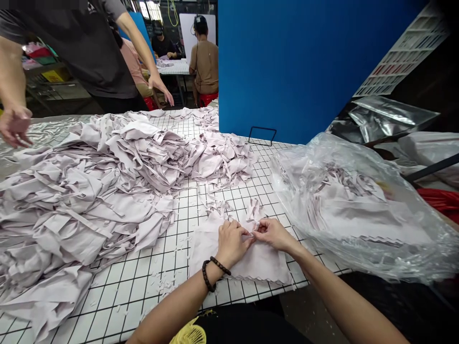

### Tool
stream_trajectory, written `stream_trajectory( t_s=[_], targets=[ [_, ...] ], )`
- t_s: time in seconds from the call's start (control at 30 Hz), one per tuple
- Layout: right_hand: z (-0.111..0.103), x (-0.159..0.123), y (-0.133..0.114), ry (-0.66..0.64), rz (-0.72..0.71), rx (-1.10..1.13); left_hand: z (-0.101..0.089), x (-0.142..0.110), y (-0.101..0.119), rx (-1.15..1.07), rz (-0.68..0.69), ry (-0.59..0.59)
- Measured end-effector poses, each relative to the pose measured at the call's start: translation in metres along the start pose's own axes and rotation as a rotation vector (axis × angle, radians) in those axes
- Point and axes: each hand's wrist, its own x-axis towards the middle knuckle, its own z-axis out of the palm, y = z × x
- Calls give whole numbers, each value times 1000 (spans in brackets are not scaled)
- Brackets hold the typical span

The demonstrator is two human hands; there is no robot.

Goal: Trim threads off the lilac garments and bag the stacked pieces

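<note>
A pale lilac cloth piece (258, 263) lies flat on the gridded table in front of me, its near edge cut in a zigzag. Strap-like strips (254, 210) stick out past its far edge. My left hand (231, 241), with a dark beaded bracelet at the wrist, is closed in a pinch on the cloth near that far edge. Close beside it, my right hand (270, 233) pinches the same edge between thumb and fingers. The fingertips nearly meet, and whatever small part they grip is mostly hidden.
A big heap of similar cloth (89, 191) covers the left. To the right, a clear plastic bag (358, 210) holds stacked pieces. A blue panel (287, 67) stands behind, beside a black wire stand (262, 135). Across the table, a person (82, 52) reaches out both hands.
</note>
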Motion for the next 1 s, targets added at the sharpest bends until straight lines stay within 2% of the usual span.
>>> stream_trajectory(
  t_s=[0.3, 0.43, 0.5, 0.6, 0.73, 0.87, 1.0],
  targets=[
    [-3, -7, -16, 7, -129, -296, 0, 1, -1, -14, -8, -22],
    [-14, -8, -25, -19, -222, -454, -1, 2, -2, -34, -21, -33],
    [-19, -7, -27, -33, -216, -484, -2, 2, -2, -39, -28, -37],
    [-22, -4, -27, -35, -142, -357, -2, 1, -2, -37, -21, -28],
    [-15, 0, -22, -65, -47, -115, -1, 0, -2, -26, -22, -13],
    [-7, 1, -16, -104, 6, -54, -1, 0, -2, -11, -25, -5],
    [-4, 0, -11, -69, 18, -9, 0, 0, -2, -21, -23, 3]
  ],
)
